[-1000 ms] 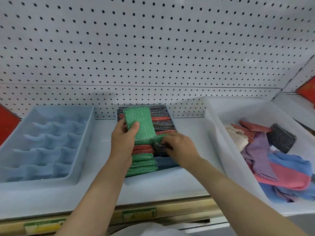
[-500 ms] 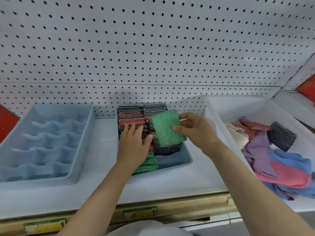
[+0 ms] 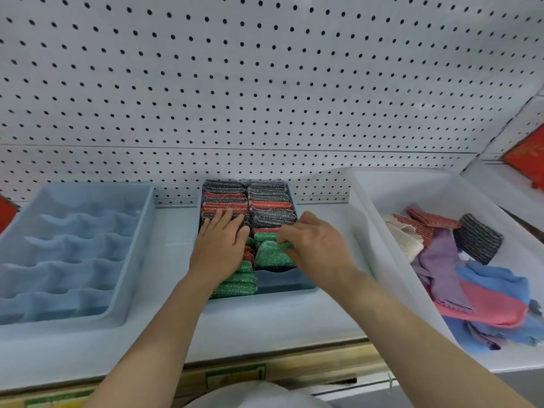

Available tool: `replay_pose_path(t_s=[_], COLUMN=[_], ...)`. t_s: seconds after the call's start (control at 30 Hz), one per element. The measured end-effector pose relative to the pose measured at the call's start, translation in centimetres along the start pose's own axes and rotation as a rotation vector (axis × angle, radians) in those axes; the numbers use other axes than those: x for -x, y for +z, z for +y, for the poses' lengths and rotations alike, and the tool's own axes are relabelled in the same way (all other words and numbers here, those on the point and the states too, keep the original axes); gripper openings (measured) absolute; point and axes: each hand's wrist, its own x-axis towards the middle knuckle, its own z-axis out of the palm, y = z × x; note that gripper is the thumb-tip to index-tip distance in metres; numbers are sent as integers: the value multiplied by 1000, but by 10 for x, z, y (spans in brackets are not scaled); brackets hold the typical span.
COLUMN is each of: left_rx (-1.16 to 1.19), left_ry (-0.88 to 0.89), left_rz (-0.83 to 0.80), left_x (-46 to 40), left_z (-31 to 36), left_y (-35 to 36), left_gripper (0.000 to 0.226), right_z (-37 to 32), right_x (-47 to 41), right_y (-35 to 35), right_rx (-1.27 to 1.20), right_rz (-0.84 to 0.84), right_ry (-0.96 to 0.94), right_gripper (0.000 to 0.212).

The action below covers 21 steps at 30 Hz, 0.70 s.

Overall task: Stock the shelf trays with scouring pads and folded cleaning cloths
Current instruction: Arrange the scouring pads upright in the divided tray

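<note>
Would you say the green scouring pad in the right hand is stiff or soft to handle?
Probably soft: the green scouring pad looks bent under the right hand. Likely light, since a fingertip pinch carries it. Its glittery mesh looks rough, so it should not slip easily.

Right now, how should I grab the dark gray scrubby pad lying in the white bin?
Pinch the dark gray pad across its narrow width, coming straight down from above. It lies flat and alone beside the loose cloths near the white bin's far wall, so its edges look free.
</note>
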Motion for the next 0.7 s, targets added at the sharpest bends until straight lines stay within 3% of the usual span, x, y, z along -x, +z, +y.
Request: replay_pose_path(t_s=[0.13, 0.27, 0.37, 0.47, 0.6, 0.7], left_rx=[-1, 5, 6, -21, -8, -9], left_ry=[-8, -2, 0, -15, -100, -163], left_rz=[2, 0, 9, 15, 27, 56], left_x=[0, 2, 2, 2, -4, -14], left_z=[1, 1, 2, 5, 18, 46], left_y=[0, -1, -2, -2, -6, -7], left_gripper=[53, 53, 54, 55, 57, 63], right_z=[-8, -2, 1, -5, 2, 29], right_x=[6, 2, -2, -5, -14, -13], right_y=[24, 18, 13, 16, -7, -48], right_rx=[8, -137, -276, -231, -359, -513], right_rz=[-152, -313, -276, -316, -412, -245], right_ry=[5, 130, 224, 215, 273, 384], right_gripper=[37, 20, 12, 6, 15, 21])
